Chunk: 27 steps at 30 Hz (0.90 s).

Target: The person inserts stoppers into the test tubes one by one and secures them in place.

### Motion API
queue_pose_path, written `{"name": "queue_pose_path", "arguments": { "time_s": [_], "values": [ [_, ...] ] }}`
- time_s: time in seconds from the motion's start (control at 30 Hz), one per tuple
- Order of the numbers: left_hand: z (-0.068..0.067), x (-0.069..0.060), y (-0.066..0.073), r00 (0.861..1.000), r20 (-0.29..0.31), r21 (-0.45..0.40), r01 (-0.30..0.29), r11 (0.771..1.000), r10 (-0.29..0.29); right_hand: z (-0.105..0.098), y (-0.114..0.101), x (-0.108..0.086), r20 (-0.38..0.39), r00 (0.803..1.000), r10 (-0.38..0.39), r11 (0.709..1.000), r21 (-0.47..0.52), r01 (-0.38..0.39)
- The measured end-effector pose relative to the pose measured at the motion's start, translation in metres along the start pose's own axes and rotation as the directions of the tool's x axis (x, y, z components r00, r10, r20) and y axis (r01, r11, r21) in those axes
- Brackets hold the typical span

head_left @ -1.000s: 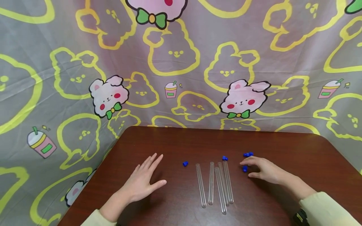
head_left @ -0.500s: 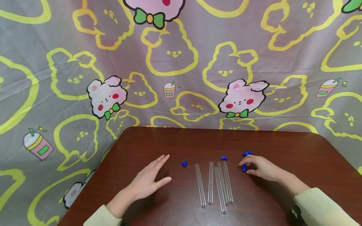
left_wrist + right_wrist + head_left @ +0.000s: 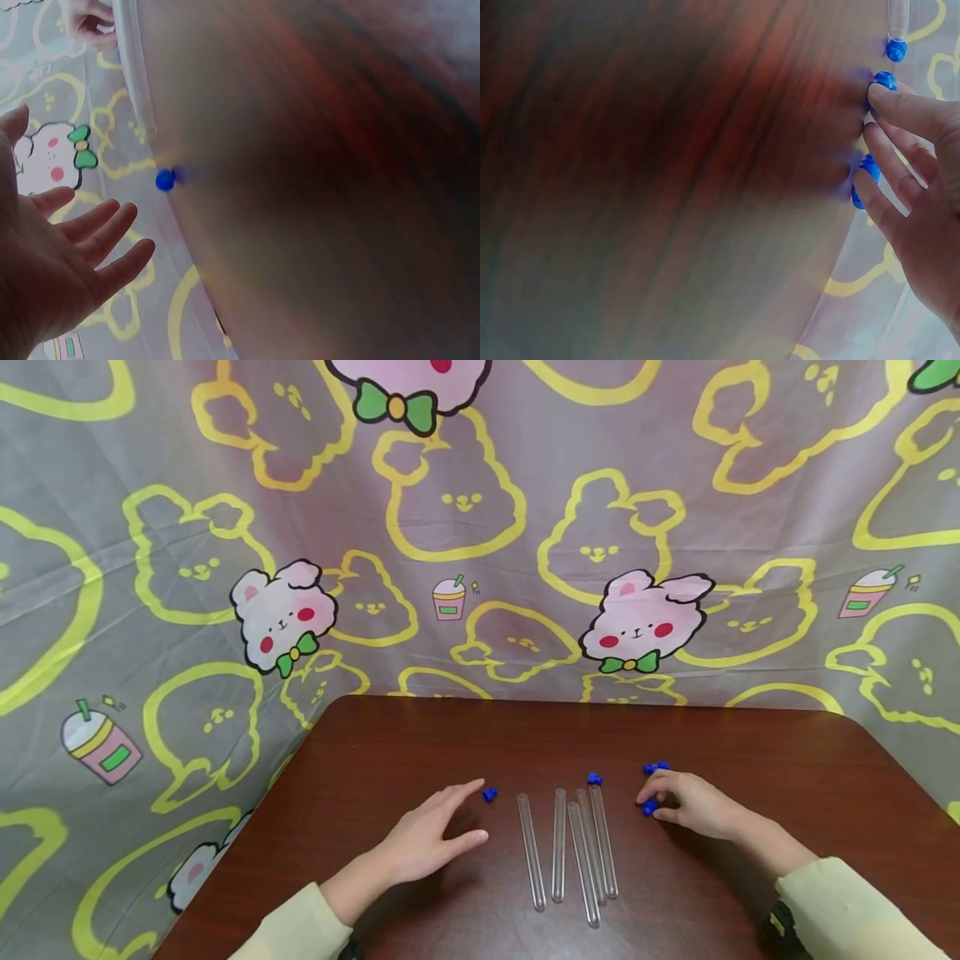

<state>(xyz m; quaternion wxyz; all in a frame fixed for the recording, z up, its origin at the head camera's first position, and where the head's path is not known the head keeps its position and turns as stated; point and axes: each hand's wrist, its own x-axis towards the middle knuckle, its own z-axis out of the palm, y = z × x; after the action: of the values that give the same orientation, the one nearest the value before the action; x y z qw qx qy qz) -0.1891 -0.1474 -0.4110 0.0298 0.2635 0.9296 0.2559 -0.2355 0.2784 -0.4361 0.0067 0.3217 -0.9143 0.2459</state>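
My right hand (image 3: 701, 806) pinches a small blue cap (image 3: 649, 808) between thumb and fingers at the tabletop; in the right wrist view the thumb (image 3: 904, 105) lies against that cap (image 3: 885, 78). More blue caps (image 3: 656, 767) lie just behind this hand. My left hand (image 3: 427, 835) hovers with fingers extended and holds nothing. Just beyond its fingertips lies a single blue cap (image 3: 490, 794), also seen in the left wrist view as a blue cap (image 3: 165, 179). Several clear glass test tubes (image 3: 558, 847) lie between the hands, rounded ends toward me.
Another blue cap (image 3: 595, 779) lies at the far end of the rightmost tubes. Everything rests on a dark brown wooden table (image 3: 420, 735) with rounded far corners. A patterned curtain (image 3: 525, 527) hangs behind the table and along its left side.
My left hand has moved right and slightly forward, closer to the single cap. My right thumb and fingers have come together on the cap beneath them. Tubes stay put.
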Motion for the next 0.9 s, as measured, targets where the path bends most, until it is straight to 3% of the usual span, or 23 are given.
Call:
{"name": "queue_pose_path", "arguments": {
  "time_s": [0.3, 0.57, 0.77, 0.9],
  "values": [
    [0.010, 0.010, 0.009, 0.997, -0.036, 0.022, -0.066, 0.998, 0.067, 0.001, -0.002, 0.001, 0.002, 1.000, 0.023, 1.000, 0.007, -0.023],
    [0.021, 0.017, 0.012, 0.998, -0.029, 0.035, -0.049, 0.998, 0.050, -0.009, -0.009, -0.006, -0.012, 0.996, 0.092, 0.994, 0.053, -0.092],
    [0.028, 0.027, 0.013, 0.998, -0.039, 0.037, -0.055, 0.998, 0.056, -0.018, -0.016, -0.015, -0.071, 0.996, 0.051, 0.997, 0.064, -0.046],
    [0.032, 0.034, 0.013, 0.993, -0.054, 0.060, -0.103, 0.993, 0.106, -0.022, -0.021, -0.025, -0.127, 0.992, 0.016, 0.999, 0.046, -0.010]
  ]
}}
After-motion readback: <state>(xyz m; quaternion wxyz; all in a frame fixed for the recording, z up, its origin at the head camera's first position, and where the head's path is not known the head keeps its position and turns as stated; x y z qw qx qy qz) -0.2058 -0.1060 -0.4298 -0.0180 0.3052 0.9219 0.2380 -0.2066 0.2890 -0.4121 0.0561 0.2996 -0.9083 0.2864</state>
